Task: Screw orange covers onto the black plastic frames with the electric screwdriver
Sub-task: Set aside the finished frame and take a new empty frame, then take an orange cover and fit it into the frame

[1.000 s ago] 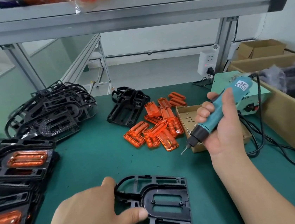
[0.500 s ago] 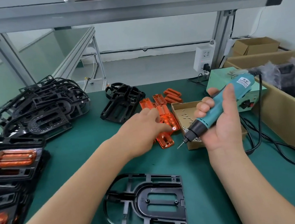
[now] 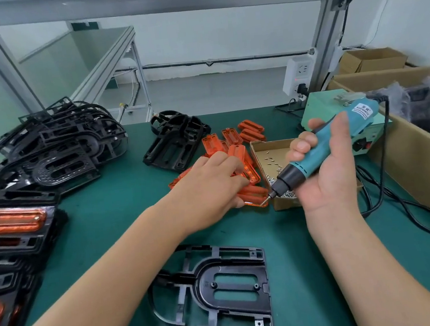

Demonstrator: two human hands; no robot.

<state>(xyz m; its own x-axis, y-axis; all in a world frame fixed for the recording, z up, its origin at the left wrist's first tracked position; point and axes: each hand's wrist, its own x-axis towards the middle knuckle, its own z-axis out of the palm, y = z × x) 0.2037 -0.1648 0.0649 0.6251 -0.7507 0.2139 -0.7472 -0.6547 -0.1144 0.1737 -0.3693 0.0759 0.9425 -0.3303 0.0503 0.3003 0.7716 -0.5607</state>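
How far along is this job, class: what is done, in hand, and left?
Done: covered frames stacked at the left. In hand: the left hand is on the loose covers, the right hand holds the screwdriver, and one bare frame lies in front. Left: covering that frame and the pile of bare frames behind.

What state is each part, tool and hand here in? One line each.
near frame: flat on mat, no cover fitted.
orange covers: loose in a pile.
left hand: on the pile, grip unclear.
electric screwdriver: lifted, tip angled down.
right hand: grips the screwdriver.
screw box: open, holding screws.
finished frames: stacked, covers fitted.
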